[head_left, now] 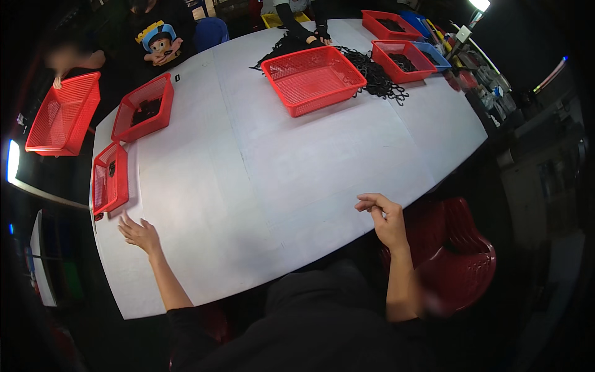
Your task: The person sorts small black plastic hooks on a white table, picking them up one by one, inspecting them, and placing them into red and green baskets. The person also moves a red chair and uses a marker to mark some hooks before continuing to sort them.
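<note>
My left hand (141,235) reaches over the left part of the white table (260,186), its fingers apart and nothing in them. Closest to it is a small red plastic basket (118,183) with a few dark pieces inside; a gap shows between fingertips and basket. Toward the table's near right edge I hold out my right hand (387,222), fingers loosely bent and apart, with no object visible in it. Farther off, a red basket (313,87) with a bare bottom stands beside a heap of black hook-like pieces (384,87).
Another red basket (144,111) with dark pieces sits at the left edge, where a person holds a red basket (65,118). Across the table, a person's hands (319,38) touch the heap. More baskets (406,65) stand far right. Stacked dark red chairs (455,260) are near right.
</note>
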The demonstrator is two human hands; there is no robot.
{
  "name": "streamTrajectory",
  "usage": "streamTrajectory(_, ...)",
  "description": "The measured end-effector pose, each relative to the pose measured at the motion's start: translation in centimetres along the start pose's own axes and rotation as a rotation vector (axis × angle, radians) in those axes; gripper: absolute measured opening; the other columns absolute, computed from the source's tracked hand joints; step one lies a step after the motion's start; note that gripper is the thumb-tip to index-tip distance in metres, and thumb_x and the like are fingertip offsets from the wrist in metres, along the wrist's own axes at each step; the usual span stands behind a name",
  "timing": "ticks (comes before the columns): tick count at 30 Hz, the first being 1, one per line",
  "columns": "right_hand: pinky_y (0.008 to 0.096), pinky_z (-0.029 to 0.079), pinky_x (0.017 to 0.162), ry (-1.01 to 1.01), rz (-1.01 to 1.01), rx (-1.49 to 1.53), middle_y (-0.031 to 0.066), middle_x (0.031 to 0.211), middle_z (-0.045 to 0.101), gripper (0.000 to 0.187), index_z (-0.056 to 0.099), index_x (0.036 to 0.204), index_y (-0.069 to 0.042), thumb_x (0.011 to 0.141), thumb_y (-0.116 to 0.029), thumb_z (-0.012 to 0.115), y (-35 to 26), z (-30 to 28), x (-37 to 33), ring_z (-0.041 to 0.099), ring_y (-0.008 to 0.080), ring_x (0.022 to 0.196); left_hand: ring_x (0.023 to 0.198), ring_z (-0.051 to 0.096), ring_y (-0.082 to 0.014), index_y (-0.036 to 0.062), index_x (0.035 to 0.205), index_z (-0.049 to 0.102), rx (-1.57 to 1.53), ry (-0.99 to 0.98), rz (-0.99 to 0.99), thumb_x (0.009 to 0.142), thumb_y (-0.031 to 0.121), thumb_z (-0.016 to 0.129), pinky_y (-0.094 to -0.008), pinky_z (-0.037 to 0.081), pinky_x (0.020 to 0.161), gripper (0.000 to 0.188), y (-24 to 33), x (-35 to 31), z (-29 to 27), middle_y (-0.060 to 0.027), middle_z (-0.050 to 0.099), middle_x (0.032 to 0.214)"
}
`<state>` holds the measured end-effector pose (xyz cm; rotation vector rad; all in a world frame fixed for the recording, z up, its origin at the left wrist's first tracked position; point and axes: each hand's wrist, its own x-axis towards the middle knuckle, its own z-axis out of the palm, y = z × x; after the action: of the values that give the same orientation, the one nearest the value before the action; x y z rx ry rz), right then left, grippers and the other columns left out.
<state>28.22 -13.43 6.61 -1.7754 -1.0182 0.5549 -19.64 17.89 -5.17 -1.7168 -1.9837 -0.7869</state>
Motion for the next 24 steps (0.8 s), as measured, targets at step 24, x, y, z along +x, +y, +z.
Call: streamTrajectory(24,0.0294,0.051,0.07,-0.127,0.151,0.076,0.0131,0.098,0.064,0.032,0.06,0.103,0.0,0.079,0.006,0.04,24.9,-14.3,26.1,0.064,0.0179,0.078,0.135,0.017,-0.0309,0.0058,0.132,0.036,-0.31,-0.682,0.224,0.088,0.018,0.042,-0.0524,0.012,0.108,0.046,49.4,-26.9,6.8,-0.0123,0.03,0.141)
